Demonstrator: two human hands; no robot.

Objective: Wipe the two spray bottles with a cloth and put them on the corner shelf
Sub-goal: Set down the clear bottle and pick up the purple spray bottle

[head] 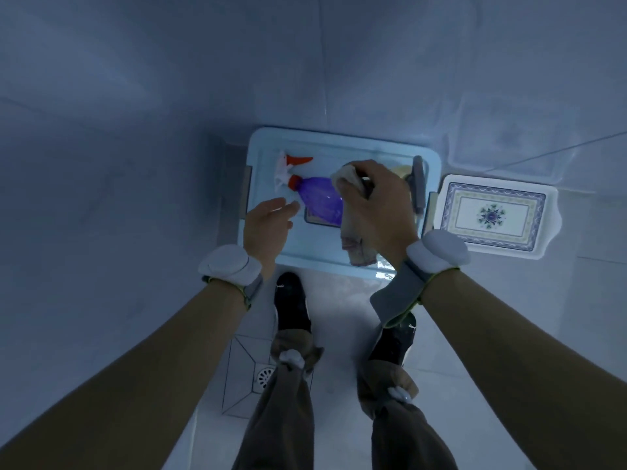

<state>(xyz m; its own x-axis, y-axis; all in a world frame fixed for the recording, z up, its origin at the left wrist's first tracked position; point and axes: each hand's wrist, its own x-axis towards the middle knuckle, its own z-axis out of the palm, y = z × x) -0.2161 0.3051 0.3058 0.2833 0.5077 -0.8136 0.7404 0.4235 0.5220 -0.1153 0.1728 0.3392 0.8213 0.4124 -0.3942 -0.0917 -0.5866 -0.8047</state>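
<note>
Feet come first, low in the frame: our two dark shoes (292,301) stand on pale floor tiles, with a round drain (265,378) at lower left of centre. Just above them sits a light blue lidded bin (258,245), and on its lid lies the purple spray bottle (320,199), on its side, its red-and-white trigger head pointing to the upper left.

Our left hand (268,225) hovers open above the lid's left part, fingers spread and loosely extended toward the bottle's neck, holding nothing and not quite touching it, as far as we can tell. Our right hand (376,205) is closed around a beige cloth (353,232), bunched at the fingertips against the bottle's body, with the loose tail hanging down toward the lid's near edge.

We judge the wiping of this bottle to be just starting. To do it well, we should pin the neck with the free hand so the bottle cannot roll, then draw the cloth along the body (turning the bottle to reach its underside) before lifting it.

Behind the right hand a yellowish shape (402,171) peeks out; it may be the second bottle, but we cannot tell. At centre right a patterned tray (451,212) rests beside the bin. No corner shelf is in view.
</note>
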